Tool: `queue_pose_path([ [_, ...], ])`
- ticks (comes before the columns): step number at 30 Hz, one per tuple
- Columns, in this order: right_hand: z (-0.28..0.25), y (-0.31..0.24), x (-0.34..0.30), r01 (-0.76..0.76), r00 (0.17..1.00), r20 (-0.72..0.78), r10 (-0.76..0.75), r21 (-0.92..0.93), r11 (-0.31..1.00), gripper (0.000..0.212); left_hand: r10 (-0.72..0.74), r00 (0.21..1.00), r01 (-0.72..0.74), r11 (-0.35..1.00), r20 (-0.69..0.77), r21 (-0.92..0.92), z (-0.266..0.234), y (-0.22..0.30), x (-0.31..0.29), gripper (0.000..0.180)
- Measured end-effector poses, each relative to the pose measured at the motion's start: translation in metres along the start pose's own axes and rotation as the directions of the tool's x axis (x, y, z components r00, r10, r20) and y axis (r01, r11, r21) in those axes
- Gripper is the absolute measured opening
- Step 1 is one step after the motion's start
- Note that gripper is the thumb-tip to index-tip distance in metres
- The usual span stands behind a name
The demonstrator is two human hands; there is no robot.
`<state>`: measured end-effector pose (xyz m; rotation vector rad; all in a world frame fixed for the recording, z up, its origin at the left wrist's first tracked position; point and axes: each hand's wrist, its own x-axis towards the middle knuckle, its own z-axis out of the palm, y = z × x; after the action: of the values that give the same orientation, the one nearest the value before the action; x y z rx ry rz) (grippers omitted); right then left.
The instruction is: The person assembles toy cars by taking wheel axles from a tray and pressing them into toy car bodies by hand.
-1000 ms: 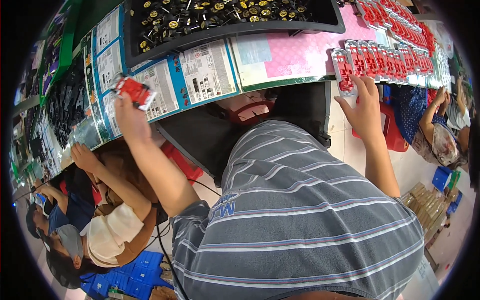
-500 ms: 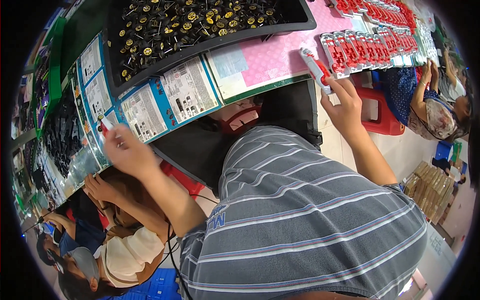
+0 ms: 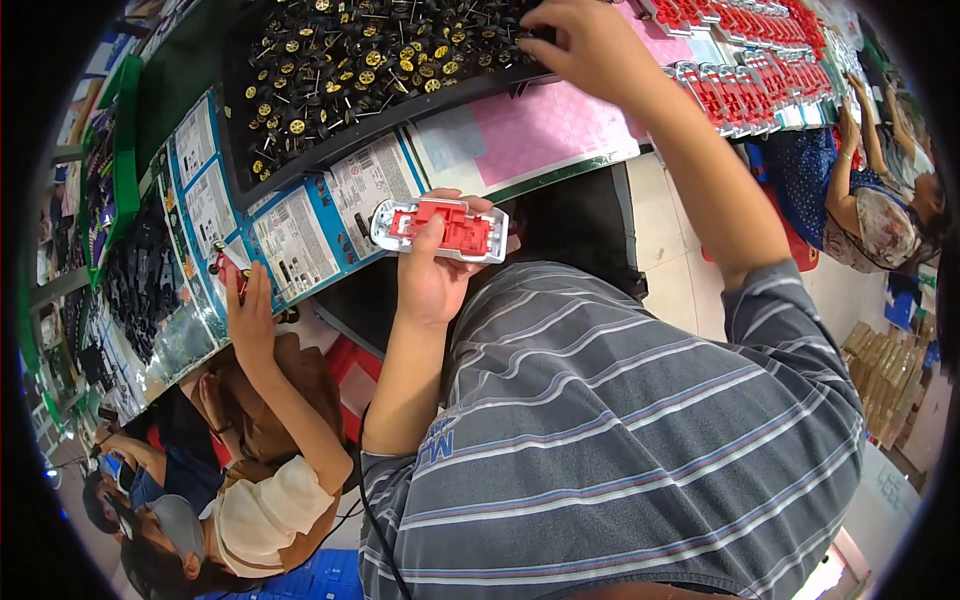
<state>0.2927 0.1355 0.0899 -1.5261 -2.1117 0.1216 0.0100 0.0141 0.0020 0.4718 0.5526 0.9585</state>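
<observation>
Pinching left hand (image 3: pixel 432 275): red-and-silver toy car body (image 3: pixel 462 234), by the table (image 3: pixel 565 167) edge.
Right hand (image 3: pixel 585 45): thumb and forefinger curved at the black tray (image 3: pixel 440 105) of wheel axles (image 3: pixel 370 75); cannot tell whether grasping.

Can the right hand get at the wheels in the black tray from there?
Likely yes: the right hand is over the right end of the black tray, close to the wheels, with nothing visible in between.

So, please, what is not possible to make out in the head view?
Head view:
- Lower face of the toy car body: turned away, toward the left hand.
- Whether the right hand holds anything: too small, against yellow-hubbed black wheels.
- Far rim of the black tray: cut off by top edge.
</observation>
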Motion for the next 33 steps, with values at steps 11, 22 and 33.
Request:
queue_pose_path([
  [11,0.006,-0.001,0.046,-0.076,0.98,0.166,0.113,-0.212,0.974,0.01,0.063,0.992,-0.05,0.992,-0.107,0.12,-0.001,-0.003,-0.022,0.037],
  [22,0.001,-0.07,-0.091,-0.083,0.995,0.089,0.034,0.632,0.771,0.027,0.112,0.993,-0.116,0.971,0.03,0.207,0.009,0.002,0.002,0.052],
  [33,0.017,-0.092,-0.106,0.025,0.991,0.093,-0.1,0.599,0.8,0.044,0.171,0.985,-0.17,0.952,0.018,0.255,0.016,-0.004,-0.001,0.053],
])
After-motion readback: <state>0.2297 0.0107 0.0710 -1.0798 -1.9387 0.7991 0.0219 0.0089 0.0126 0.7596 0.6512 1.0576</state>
